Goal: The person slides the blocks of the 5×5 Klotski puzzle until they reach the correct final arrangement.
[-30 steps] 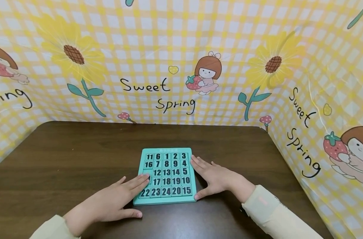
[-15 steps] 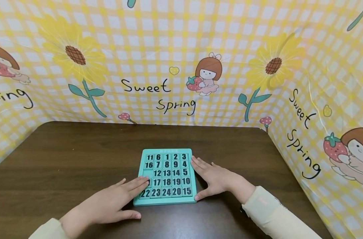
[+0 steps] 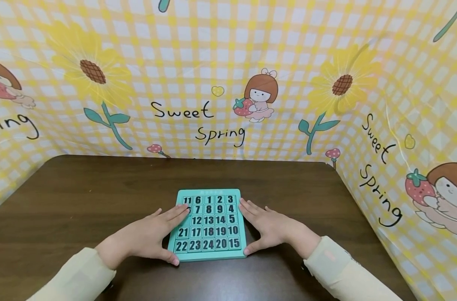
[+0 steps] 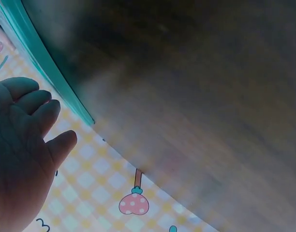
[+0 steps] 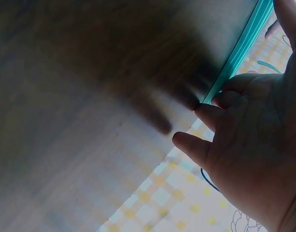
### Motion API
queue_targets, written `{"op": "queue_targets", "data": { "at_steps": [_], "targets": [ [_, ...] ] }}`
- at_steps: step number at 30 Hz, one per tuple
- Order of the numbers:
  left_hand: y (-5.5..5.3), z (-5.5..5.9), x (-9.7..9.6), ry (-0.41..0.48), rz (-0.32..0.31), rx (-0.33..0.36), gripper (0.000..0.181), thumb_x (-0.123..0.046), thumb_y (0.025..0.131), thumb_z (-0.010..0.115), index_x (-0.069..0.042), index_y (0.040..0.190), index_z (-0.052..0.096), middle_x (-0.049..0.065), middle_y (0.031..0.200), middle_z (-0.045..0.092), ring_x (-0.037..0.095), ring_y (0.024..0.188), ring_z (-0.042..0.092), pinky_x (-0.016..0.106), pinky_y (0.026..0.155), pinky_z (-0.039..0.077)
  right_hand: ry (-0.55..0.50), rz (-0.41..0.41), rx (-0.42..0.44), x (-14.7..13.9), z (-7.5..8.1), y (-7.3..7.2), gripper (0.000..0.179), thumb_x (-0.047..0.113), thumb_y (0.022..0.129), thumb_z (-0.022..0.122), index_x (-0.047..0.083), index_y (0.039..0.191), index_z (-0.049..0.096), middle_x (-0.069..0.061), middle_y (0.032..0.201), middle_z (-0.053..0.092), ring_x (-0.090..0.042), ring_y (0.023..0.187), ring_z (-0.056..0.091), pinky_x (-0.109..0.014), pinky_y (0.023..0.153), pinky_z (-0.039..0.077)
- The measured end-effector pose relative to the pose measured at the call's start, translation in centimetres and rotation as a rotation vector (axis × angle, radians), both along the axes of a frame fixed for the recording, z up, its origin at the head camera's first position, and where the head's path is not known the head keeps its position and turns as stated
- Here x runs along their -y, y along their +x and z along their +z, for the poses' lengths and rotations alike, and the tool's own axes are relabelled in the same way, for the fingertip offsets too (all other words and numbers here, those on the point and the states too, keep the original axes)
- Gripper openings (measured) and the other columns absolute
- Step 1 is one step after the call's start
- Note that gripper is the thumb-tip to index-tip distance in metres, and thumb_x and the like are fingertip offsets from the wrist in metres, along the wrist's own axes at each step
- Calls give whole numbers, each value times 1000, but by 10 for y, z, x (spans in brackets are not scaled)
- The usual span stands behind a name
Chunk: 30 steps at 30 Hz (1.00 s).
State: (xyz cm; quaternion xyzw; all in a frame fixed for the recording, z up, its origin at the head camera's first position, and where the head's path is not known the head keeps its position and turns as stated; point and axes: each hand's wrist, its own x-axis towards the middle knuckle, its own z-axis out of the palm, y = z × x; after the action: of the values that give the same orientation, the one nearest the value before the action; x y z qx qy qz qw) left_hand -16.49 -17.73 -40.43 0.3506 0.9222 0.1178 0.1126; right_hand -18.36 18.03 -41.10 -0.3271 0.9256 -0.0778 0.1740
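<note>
On the dark wooden table lies a turquoise sliding number puzzle [image 3: 209, 256] with black-numbered tiles. My left hand [image 3: 145, 234] reaches over its left side, fingers extended, fingertips on the 16 tile [image 3: 189, 210] and partly covering it. Below that tile, the gap at the left end of the third row is partly hidden by the hand. The left thumb is near the front left corner. Along the puzzle's right edge my right hand [image 3: 271, 228] rests with straight fingers, its thumb at the front right corner. Both wrist views show the hands' palm sides beside the turquoise frame [image 5: 240, 53].
The brown table [image 3: 111, 179] extends around the puzzle. Behind it and at both sides hangs a yellow checked cloth [image 3: 175, 75] printed with flowers, girls and the words "Sweet Spring".
The 21 tile slid slightly toward the front under my left fingers. My left hand then moved away from the body onto the 16 tile, uncovering 21. My right hand stayed in place.
</note>
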Motion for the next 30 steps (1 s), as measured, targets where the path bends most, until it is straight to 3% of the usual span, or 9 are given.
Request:
{"op": "queue_targets", "data": {
  "at_steps": [4, 10, 16, 24, 30],
  "targets": [
    [-1, -1, -1, -1, 1, 22, 123, -78, 68, 69, -4, 157, 26, 11, 166, 20, 31, 152, 24, 68, 114, 23, 5, -1, 0, 0, 1, 0, 120, 77, 77, 64, 13, 161, 6, 0, 170, -3, -23, 157, 6, -63, 118, 23],
    [3, 0, 0, -8, -12, 8, 115, -75, 73, 68, -5, 156, 30, 11, 166, 23, 30, 149, 33, 68, 113, 25, 6, -6, 4, 0, 1, 0, 121, 77, 76, 64, 14, 161, 5, 1, 169, -4, -22, 156, 6, -63, 118, 22],
    [13, 2, 2, -28, -44, -7, 100, -66, 82, 67, -7, 155, 32, 10, 165, 24, 28, 147, 37, 69, 111, 28, -1, -7, 10, 0, 1, 0, 121, 77, 76, 64, 14, 161, 5, 1, 169, -4, -23, 156, 6, -63, 118, 22],
    [27, 3, 4, -13, -59, -51, 97, -70, 84, 62, -6, 153, 38, 9, 163, 31, 26, 146, 39, 66, 110, 32, 3, -4, 10, 1, 0, 0, 121, 76, 77, 65, 14, 161, 5, 1, 169, -5, -22, 156, 5, -63, 119, 22],
    [17, 2, 4, 27, -39, -47, 108, -76, 79, 61, -5, 155, 32, 12, 164, 27, 29, 147, 36, 69, 110, 29, -6, -4, 11, 0, 1, 1, 121, 76, 77, 65, 13, 161, 5, 0, 169, -4, -23, 156, 6, -64, 118, 22]
  ]
}}
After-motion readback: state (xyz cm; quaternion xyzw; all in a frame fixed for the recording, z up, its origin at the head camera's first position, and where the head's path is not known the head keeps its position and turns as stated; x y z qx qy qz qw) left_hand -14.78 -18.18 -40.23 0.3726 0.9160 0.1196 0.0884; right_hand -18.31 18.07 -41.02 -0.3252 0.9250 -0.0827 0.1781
